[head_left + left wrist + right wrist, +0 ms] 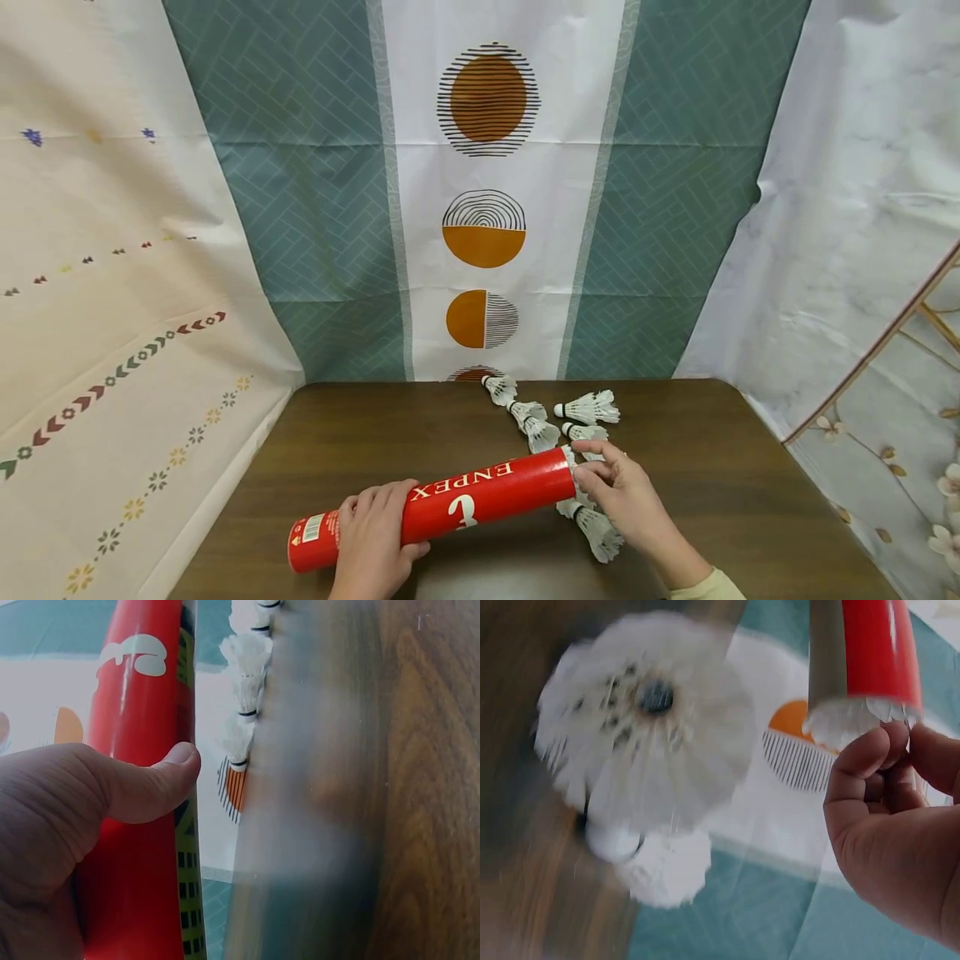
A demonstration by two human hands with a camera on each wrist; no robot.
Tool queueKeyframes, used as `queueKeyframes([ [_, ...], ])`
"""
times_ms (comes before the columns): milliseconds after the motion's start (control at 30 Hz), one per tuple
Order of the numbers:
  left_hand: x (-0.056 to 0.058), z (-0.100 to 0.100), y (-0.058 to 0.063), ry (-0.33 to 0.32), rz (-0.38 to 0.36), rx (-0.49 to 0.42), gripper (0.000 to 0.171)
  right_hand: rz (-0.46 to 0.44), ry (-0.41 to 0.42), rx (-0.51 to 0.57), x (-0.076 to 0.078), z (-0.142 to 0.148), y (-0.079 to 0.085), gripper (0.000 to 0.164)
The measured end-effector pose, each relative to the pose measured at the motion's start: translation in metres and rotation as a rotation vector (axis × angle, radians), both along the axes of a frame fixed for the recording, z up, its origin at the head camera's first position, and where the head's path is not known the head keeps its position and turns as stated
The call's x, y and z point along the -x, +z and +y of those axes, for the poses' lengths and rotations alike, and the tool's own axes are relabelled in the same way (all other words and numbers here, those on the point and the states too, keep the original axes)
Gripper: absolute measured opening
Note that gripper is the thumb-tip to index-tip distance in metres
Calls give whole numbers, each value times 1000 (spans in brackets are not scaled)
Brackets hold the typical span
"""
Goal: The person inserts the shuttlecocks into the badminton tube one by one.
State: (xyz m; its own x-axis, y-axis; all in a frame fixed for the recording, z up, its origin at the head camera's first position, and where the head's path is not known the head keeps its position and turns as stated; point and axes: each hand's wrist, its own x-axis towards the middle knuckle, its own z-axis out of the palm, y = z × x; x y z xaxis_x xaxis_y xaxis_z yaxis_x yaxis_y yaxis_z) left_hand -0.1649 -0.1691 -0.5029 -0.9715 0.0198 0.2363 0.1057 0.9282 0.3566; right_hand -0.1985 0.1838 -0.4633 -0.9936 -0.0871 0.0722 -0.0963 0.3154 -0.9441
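Note:
A long red shuttlecock tube [517,492] lies at a slant above the dark table, its right end higher. My left hand [375,533] grips it near the lower left end, the thumb [150,787] across its side in the left wrist view. White feathers of a shuttlecock [836,724] stick out of the tube's mouth in the right wrist view. My right hand [626,496] pinches these feathers between thumb and forefinger, right at the rim. The shuttlecock's cork is hidden inside the tube. Close below the right hand lies another shuttlecock [600,533].
Several white shuttlecocks lie on the brown wooden table [360,433], among them one at the back edge [500,389] and one farther right [588,407]. A patterned cloth [487,250] hangs behind the table, with more cloths at both sides.

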Motion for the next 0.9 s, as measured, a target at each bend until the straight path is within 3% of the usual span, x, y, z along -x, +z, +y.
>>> queueKeyframes([
  [100, 0, -1, 1, 7, 14, -14, 89, -9, 34, 47, -1, -10, 0, 39],
  [267, 1, 0, 4, 9, 32, -52, 89, 5, 2, 106, -4, -19, 1, 43],
  [533, -1, 1, 8, 15, 48, -60, 89, 19, 137, 145, -3, -28, 1, 79],
  [667, -2, -2, 6, 35, 45, -41, 89, 78, 93, 70, -5, -22, 0, 74],
  [800, -3, -6, 3, 54, 46, -20, 90, 156, 36, -36, -7, -3, -5, 56],
  [900, -3, -9, 2, 59, 48, -10, 91, 119, 29, -104, -10, 16, -10, 46],
])
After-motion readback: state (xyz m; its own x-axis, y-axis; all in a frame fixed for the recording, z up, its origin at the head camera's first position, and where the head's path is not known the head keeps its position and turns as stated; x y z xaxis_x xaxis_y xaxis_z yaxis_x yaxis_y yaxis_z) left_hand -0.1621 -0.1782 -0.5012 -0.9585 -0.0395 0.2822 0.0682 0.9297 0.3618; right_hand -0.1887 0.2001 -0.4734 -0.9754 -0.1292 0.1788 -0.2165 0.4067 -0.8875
